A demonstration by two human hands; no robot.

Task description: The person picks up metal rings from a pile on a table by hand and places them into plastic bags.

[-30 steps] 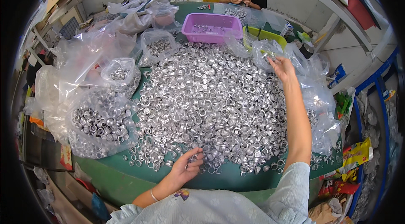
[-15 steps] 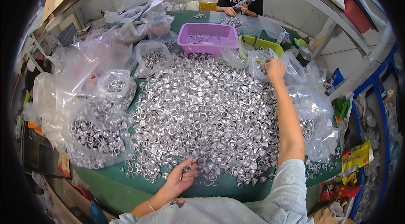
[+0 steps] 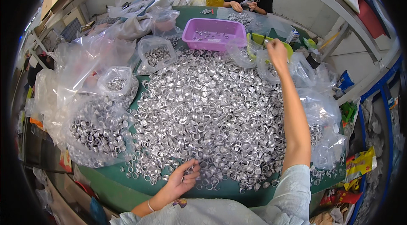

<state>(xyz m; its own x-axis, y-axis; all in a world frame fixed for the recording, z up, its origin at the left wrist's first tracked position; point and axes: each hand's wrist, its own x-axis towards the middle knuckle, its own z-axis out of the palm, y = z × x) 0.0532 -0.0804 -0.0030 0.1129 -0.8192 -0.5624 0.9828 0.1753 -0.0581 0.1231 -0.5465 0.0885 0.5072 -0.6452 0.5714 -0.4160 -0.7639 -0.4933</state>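
At upper right, work has been redirected from clear plastic bag (image 3: 266, 72) to lime-green plastic basin (image 3: 289, 49) by bare right hand (image 3: 276, 50); finger closure cannot be told.

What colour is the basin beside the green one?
The basin is purple, best seen in the head view.

green basin (image 3: 257, 38) partly hidden behind right grip (image 3: 277, 50)

Right arm (image 3: 294, 119) outstretched, left hand (image 3: 179, 181) curled
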